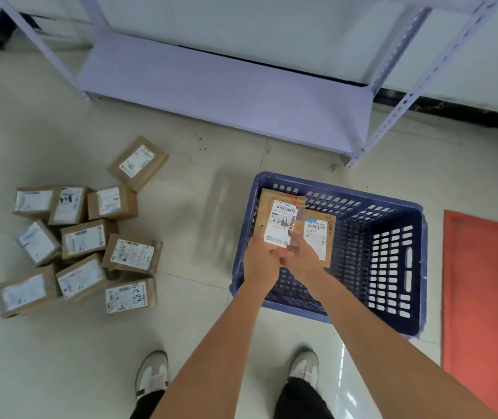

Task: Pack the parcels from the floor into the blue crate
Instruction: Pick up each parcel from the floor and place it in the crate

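A blue slotted crate [392, 258] stands on the floor at centre right. Both my hands reach over its left side and hold one brown parcel [282, 216] with a white barcode label. My left hand [261, 261] grips the parcel's near left corner, my right hand [302, 258] its near right edge. Beside it on the right, lower in the crate, lies a second labelled parcel [320, 234]. Several brown parcels [84, 240] lie in a loose pile on the floor at left, and one more parcel [138, 163] lies apart behind the pile.
A pale metal shelf rack [226, 89] stands on the floor behind the crate. A red mat [483, 297] lies to the crate's right. My two white shoes [152, 373] are at the bottom of the view.
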Demonstrator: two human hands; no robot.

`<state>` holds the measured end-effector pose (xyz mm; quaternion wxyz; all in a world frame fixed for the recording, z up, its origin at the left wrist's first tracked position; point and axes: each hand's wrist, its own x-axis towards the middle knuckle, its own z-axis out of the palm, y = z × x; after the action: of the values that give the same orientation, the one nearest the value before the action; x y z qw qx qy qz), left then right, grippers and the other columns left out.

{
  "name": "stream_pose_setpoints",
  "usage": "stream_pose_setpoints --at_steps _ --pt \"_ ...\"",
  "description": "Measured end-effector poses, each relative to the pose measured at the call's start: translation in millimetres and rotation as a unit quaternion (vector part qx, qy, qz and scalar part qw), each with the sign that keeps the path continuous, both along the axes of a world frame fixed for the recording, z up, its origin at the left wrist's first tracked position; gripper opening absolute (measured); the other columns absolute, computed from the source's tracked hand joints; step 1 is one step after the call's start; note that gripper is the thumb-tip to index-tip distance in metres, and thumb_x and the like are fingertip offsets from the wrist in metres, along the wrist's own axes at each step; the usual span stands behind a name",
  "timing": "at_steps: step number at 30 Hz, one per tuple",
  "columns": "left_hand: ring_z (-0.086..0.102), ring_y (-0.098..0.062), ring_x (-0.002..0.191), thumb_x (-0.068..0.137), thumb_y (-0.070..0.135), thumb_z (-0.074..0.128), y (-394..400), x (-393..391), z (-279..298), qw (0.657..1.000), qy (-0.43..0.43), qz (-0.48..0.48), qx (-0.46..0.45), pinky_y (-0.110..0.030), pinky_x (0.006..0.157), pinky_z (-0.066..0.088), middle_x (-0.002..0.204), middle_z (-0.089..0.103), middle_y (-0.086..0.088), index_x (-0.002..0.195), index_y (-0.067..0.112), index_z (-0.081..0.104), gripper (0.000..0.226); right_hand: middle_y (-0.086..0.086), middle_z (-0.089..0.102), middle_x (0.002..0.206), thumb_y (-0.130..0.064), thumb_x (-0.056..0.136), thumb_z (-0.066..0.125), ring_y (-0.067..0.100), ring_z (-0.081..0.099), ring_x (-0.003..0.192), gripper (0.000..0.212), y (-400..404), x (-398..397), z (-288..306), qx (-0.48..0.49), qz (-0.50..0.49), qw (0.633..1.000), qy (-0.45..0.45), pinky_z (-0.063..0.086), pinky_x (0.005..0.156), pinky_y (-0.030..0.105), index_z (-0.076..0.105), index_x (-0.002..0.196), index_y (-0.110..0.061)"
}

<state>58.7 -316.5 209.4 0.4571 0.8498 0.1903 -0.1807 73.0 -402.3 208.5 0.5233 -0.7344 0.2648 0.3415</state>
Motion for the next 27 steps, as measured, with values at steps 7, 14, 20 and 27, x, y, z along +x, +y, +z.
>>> stream_pose_setpoints --at_steps 7,14,20,27 --pt "0.040 -0.025 0.134 0.089 0.003 0.047 135.8 -38.7 4.6 0.993 0.072 0.095 0.010 -0.030 0.107 0.033 0.147 0.041 -0.008 0.145 0.012 0.030 0.059 0.011 0.051 0.133 0.005 0.078 0.067 0.024 0.051 0.118 0.074 125.8 -24.8 9.5 0.039 0.008 0.999 0.012 0.046 0.098 0.039 0.035 0.141 -0.016" --pt "0.043 -0.027 0.131 0.089 0.004 0.047 270.8 -66.3 4.4 0.982 0.094 0.164 0.000 -0.037 0.109 0.035 0.146 0.042 -0.010 0.145 0.015 0.029 0.059 0.008 0.043 0.140 -0.007 0.079 0.067 0.012 0.045 0.106 0.077 258.6 -36.9 14.0 0.051 0.052 0.997 0.019 0.035 0.086 0.023 0.031 0.142 -0.032" --pt "0.058 -0.023 0.111 0.086 0.004 0.045 385.0 -85.7 2.7 0.975 0.075 0.207 -0.002 -0.027 0.081 0.045 0.131 0.058 -0.006 0.137 0.021 0.043 0.053 0.012 0.042 0.139 -0.006 0.076 0.068 0.023 0.047 0.119 0.080 347.5 -43.7 17.8 0.042 0.085 0.995 0.008 0.045 0.094 0.034 0.034 0.140 -0.040" --pt "0.047 -0.026 0.125 0.088 0.008 0.050 490.1 -99.0 -33.9 0.960 0.126 0.250 0.021 -0.033 0.095 0.040 0.140 0.048 -0.008 0.143 0.020 0.034 0.059 0.008 0.044 0.139 -0.007 0.079 0.064 0.022 0.051 0.109 0.076 428.4 -46.6 -10.8 0.036 0.110 0.993 0.030 0.043 0.068 0.023 0.032 0.141 -0.035"
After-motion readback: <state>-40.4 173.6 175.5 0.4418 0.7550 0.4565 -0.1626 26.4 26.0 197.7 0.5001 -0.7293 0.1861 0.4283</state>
